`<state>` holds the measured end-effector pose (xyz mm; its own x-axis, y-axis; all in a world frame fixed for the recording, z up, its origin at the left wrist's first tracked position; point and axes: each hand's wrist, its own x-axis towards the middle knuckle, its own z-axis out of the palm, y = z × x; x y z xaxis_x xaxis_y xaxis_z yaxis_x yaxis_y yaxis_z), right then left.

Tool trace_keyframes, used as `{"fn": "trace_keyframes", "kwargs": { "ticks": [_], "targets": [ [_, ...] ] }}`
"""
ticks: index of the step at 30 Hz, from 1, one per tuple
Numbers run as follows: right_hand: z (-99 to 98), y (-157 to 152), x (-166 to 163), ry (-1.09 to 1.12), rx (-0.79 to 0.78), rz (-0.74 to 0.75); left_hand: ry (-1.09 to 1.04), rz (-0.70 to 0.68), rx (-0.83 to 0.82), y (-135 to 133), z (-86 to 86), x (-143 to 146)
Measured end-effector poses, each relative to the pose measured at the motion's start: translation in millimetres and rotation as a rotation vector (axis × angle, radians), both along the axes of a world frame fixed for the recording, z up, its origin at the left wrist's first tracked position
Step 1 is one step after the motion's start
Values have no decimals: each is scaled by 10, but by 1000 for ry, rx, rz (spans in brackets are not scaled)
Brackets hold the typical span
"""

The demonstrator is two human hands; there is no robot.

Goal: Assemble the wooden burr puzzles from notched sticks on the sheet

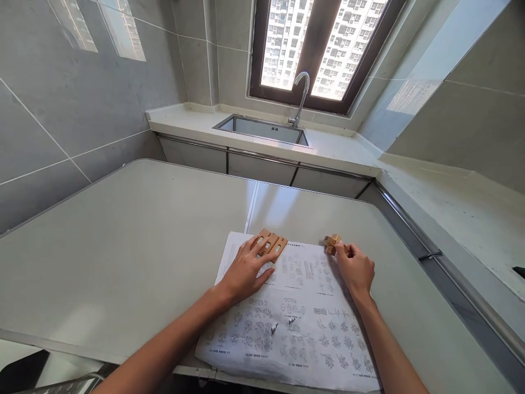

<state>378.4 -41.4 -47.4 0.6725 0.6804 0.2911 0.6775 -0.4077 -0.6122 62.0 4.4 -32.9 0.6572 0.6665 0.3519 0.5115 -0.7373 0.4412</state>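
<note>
My left hand [245,272] lies with its fingers apart over a few flat wooden pieces [279,247] with oval slots, set side by side at the top of the paper sheet. The fingertips rest on these pieces and partly cover them. At the sheet's upper right edge, my right hand [356,268] is closed on a small wooden burr puzzle [331,242] of crossed blocks. The fingers hide part of it. Beneath both hands is the large white instruction sheet [299,295], printed with many small line diagrams. Two small torn spots show in its lower middle.
The pale table [123,246] has a seam [251,205] running away from me. Beyond its far edge stands a counter [188,121] with a sink [262,129] and a faucet [302,93] under a window. Another counter [463,202] runs along the right.
</note>
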Motion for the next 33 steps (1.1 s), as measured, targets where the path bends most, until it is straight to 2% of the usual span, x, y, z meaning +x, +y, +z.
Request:
{"fn": "trace_keyframes", "kwargs": {
  "ticks": [9,14,18,20,22,23,28,30,33],
  "targets": [
    [31,-47,32,-21,-23,-82,14,-16,-16,-8,5,-12],
    [47,-53,4,-47,66,-85,17,-34,-10,-26,-14,-5],
    [89,-77,-71,-83,179,-23,15,-58,-4,-39,-23,4],
    [104,-89,-158,-94,238,75,13,-90,4,-40,-25,13],
    [106,-96,-277,-89,330,283,17,-129,12,-39,-20,23],
    [101,-97,-344,-73,331,404,18,-149,17,-39,-16,28],
    [43,-83,-649,-41,191,799,-34,-235,22,-58,37,37],
    [20,-88,-726,1,149,881,-73,-235,-1,-74,73,34],
    [9,-109,-796,60,116,896,-125,-170,-20,-86,129,35]
  ]
}}
